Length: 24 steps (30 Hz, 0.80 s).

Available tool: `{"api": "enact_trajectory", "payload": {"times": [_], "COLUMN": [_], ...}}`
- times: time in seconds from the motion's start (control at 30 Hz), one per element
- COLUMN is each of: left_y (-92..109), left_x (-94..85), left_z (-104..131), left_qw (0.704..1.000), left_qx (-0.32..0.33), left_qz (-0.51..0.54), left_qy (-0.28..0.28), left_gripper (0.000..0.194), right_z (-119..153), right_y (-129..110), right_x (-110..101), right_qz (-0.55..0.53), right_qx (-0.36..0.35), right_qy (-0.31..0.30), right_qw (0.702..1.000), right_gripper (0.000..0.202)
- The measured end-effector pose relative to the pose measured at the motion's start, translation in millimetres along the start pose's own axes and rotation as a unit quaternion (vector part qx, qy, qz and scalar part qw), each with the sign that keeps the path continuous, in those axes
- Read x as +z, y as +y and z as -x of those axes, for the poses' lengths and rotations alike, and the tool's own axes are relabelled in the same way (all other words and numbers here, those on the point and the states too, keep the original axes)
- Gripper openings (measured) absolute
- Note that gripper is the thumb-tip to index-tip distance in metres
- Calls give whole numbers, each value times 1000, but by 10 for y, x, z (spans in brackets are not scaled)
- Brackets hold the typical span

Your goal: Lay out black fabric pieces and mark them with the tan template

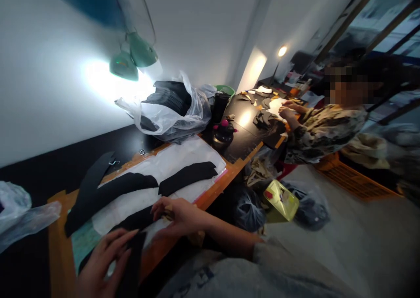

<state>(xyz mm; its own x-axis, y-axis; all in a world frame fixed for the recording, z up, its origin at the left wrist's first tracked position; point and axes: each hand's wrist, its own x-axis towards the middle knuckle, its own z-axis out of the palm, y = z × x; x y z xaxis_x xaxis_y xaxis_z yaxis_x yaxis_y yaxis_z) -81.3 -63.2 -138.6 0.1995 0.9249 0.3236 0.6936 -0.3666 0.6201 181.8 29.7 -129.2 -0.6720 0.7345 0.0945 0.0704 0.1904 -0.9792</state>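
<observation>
At the bottom left, my left hand (pixel 106 261) is closed with its fingertips on the edge of a black flat strip (pixel 133 263). My right hand (pixel 180 217) is just beyond it, fingers curled around something small and brownish that I cannot make out. Under its fingertips lies another black strip (pixel 138 219). Farther up, a curved black piece (pixel 131 186) and a shorter black piece (pixel 188 175) rest on a white sheet (pixel 175 151). A long black piece (pixel 88 184) lies across the sheet's left side.
A clear plastic bag (pixel 164 125) holds stacked black pieces beneath green lamps (pixel 131 57). A dark round container with pink knobs (pixel 223 134) stands to its right. Crumpled plastic (pixel 19 215) lies at left. A co-worker (pixel 324 127) handles pieces at the far table; bags and a yellow tin (pixel 281 199) are on the floor.
</observation>
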Motion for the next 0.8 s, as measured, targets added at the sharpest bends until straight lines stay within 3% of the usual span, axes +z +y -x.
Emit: {"api": "enact_trajectory", "payload": {"times": [0.13, 0.23, 0.37, 0.43, 0.53, 0.67, 0.8], "left_y": [217, 289, 196, 122, 37, -48, -182], "left_x": [241, 327, 323, 303, 291, 272, 215], "left_z": [-29, -10, 122, 227, 372, 450, 430], "left_qw": [998, 995, 972, 953, 917, 890, 890], "left_qx": [-5, -41, -191, -262, -324, -351, -343], "left_qz": [49, 88, 113, 131, 225, 235, 168], "left_qy": [-30, -22, 71, 72, 55, 172, 248], "left_gripper": [39, 56, 88, 95, 84, 63, 54], "right_z": [0, 58, 112, 115, 98, 43, -62], "right_y": [-79, -74, 46, 140, 266, 355, 393], "right_x": [132, 146, 58, -4, -54, 10, 100], "right_qz": [113, 137, 56, -13, -96, -153, -66], "right_qx": [-2, 19, 50, 90, 146, 165, 152], "right_qy": [-38, -48, 22, 79, 158, 199, 177], "right_qw": [993, 989, 997, 993, 972, 954, 970], "right_gripper": [41, 54, 46, 41, 45, 55, 54]}}
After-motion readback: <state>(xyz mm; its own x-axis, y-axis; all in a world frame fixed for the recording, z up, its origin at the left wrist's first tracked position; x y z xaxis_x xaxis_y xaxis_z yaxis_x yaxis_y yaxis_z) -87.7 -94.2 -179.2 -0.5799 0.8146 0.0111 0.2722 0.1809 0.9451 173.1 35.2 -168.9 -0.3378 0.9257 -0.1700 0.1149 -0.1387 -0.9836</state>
